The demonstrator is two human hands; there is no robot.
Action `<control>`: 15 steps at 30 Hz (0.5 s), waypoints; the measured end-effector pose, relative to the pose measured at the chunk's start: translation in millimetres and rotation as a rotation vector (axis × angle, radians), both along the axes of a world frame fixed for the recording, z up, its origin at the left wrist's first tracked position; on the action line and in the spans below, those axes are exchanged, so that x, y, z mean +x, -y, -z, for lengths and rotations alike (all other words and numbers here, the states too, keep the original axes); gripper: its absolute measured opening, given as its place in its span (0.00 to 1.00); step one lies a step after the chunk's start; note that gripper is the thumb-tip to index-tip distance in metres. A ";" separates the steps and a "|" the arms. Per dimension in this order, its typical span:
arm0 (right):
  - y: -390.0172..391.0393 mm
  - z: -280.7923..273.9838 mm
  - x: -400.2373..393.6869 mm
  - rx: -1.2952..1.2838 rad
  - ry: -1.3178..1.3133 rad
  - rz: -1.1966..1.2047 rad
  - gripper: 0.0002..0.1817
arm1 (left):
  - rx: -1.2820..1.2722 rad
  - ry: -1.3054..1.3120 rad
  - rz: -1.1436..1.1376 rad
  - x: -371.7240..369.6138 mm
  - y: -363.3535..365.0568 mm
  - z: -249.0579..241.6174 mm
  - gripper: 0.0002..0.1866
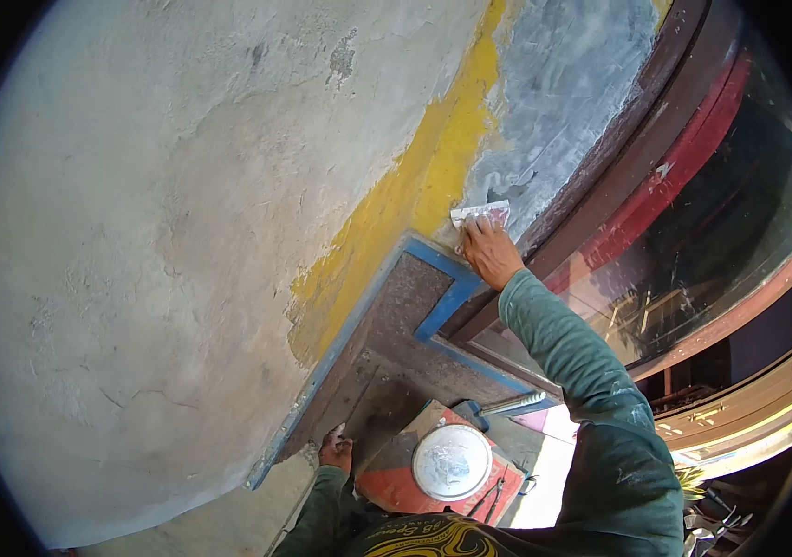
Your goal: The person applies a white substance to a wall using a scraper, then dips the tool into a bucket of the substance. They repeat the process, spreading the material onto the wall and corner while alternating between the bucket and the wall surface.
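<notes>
My right hand [489, 249] grips a putty knife [483, 213], a flat blade smeared with whitish putty. Its blade lies against the grey skim-coated strip of wall [568, 102] between the yellow band and the dark window frame. Lower down, my left hand [337, 449] is closed beside the brown panelling, with white smears on the fingers. What it holds, if anything, I cannot make out. Between my arms, a round white lid or tub [452, 462] sits on a worn red surface [387, 487]. Pliers-like tools [489, 497] lie beside it.
A rough whitish wall [164, 232] fills the left, bordered by a yellow painted band [405, 176]. Blue trim [442, 320] edges the brown panelling below. A glass window [712, 223] in a dark frame [642, 153] stands close on the right. A plant [690, 481] shows at lower right.
</notes>
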State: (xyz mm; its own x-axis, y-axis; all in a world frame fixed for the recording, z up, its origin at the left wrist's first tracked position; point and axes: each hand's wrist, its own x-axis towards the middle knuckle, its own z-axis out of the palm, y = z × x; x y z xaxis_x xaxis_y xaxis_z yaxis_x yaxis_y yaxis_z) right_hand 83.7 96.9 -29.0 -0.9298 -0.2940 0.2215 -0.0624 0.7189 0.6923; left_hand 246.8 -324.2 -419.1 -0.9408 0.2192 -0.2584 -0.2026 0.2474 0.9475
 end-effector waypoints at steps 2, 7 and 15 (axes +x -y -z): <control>1.2 4.1 2.6 0.022 0.051 0.009 0.16 | 0.111 0.094 -0.011 -2.1 3.3 -13.4 0.27; 34.5 -90.1 -2.7 -0.041 -0.153 -0.144 0.18 | 0.135 0.069 -0.044 1.4 3.4 16.8 0.27; 16.5 -80.8 -25.2 0.023 -0.237 0.017 0.19 | 0.131 0.079 0.008 -0.5 -6.5 -14.6 0.27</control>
